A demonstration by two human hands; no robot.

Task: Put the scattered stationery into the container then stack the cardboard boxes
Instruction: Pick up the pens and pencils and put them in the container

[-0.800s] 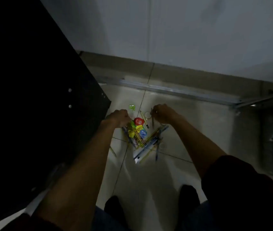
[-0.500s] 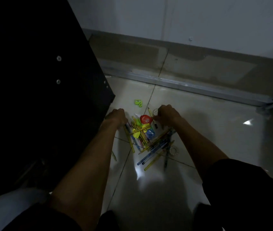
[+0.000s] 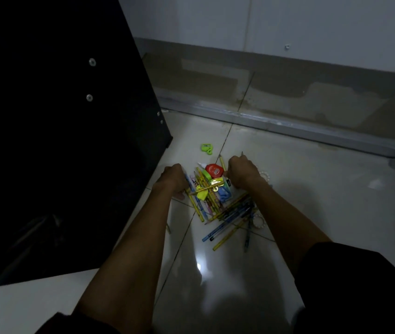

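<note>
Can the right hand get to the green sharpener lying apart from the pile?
Probably yes. The sharpener lies uncovered on the floor just beyond the pile, near the right hand. That hand seems to grip a pencil, though.

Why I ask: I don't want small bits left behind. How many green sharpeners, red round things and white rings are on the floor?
Green sharpener, lying apart from the pile: 1
Red round thing: 1
White rings: 2
Total: 4
Pens and pencils overlap too much to count in this dim light.
</note>
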